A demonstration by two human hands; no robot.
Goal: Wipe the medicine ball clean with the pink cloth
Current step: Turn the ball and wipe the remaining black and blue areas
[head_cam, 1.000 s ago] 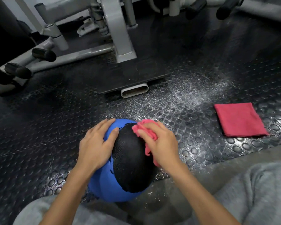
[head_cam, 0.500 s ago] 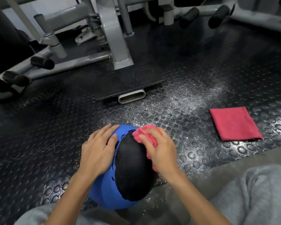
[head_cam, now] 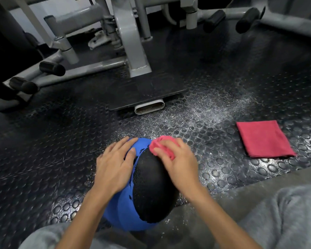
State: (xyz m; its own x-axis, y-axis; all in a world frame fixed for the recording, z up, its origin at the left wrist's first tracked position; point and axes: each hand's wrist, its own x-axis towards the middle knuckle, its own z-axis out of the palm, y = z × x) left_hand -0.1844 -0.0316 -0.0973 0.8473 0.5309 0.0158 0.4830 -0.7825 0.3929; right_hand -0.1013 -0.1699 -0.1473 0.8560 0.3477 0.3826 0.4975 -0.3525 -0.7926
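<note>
A blue and black medicine ball sits on the studded rubber floor between my knees. My left hand lies flat on its blue left side, fingers straight, steadying it. My right hand holds a bunched pink cloth and presses it against the ball's upper right, at the far edge of the black panel. Most of the cloth is hidden under my fingers.
A second pink cloth, folded square, lies on the floor to the right. A grey exercise machine with a black footplate stands ahead. Padded rollers sit at the left. White dust covers the floor near the ball.
My right hand has slid the cloth a little farther up and over the top of the ball. My left hand has stayed on the blue side. The camera has tilted downward.
</note>
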